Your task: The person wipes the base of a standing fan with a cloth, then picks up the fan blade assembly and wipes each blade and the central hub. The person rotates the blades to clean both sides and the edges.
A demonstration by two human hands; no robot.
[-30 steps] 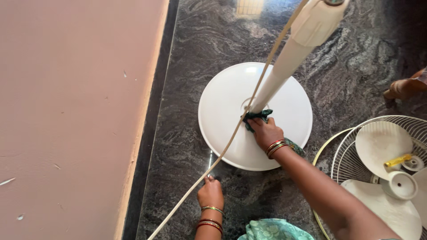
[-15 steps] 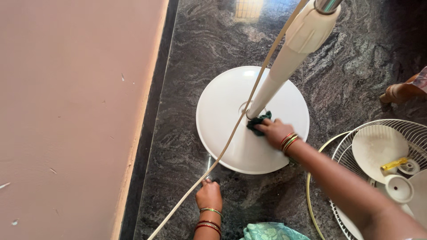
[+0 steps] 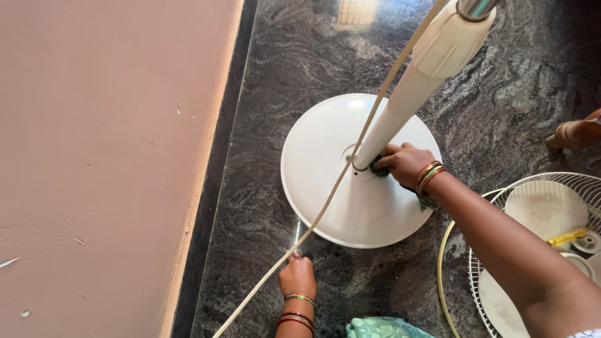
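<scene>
No packages, labels, signs or screens show here — only bare, unmarked surfaces in view.

We have one head-worn view; it looks steeply down, close over the dark stone floor (image 3: pixel 300 75); the pink wall (image 3: pixel 100 156) fills its left side.

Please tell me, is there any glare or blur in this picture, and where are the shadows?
Head view: a window glare patch on the floor at top centre, a soft highlight on the fan base; the pole is near and slightly soft; the right hand looks sharp; shadows faint.
</scene>
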